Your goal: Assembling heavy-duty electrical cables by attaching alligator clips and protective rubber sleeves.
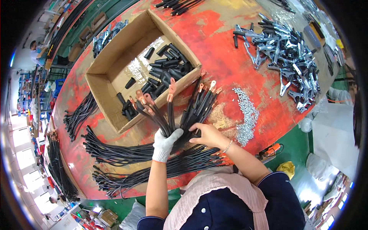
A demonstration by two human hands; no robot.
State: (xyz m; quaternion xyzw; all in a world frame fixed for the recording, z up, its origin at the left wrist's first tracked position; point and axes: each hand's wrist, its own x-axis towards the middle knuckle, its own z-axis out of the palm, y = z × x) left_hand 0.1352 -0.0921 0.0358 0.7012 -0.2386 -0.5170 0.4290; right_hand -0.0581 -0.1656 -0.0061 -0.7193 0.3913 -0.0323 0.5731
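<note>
A person looks down at a worn red table [237,65], forearms entering from the lower edge.

Starting at the left, loose bundles of black cables [115,151] lie across the table between 7 and 9 o'clock of the hands, their long axes running roughly left to right.

The left hand [165,142], in a white knit glove, is closed around a fan of short black cables with copper end lugs [153,111]. This fan rises from the fist toward 11 and 12 o'clock, lugs at the far end, long axis pointing away from the person. The left forearm comes up almost straight from the lower edge, wrist slightly bent inward.

Beyond the lugs, at 11 o'clock, sits an open cardboard box [103,82] holding black rubber sleeves [168,65].

The right hand [207,135], bare, with a thin bracelet at the wrist, lies just beside the left, fingers curled onto the base of a second group of lugged cables [201,103] that fans toward 12 and 1 o'clock. It appears to be gripping or pinching them; how firmly cannot be told. The right forearm slants in from 5 o'clock.

The two hands are almost touching, so both fans meet at one point directly before the person, each hand nearest its own group.

At 2 o'clock lies a strip of small silver screws [247,115], and farther, at 1 to 2 o'clock, a heap of metal clamps [287,53].
</note>
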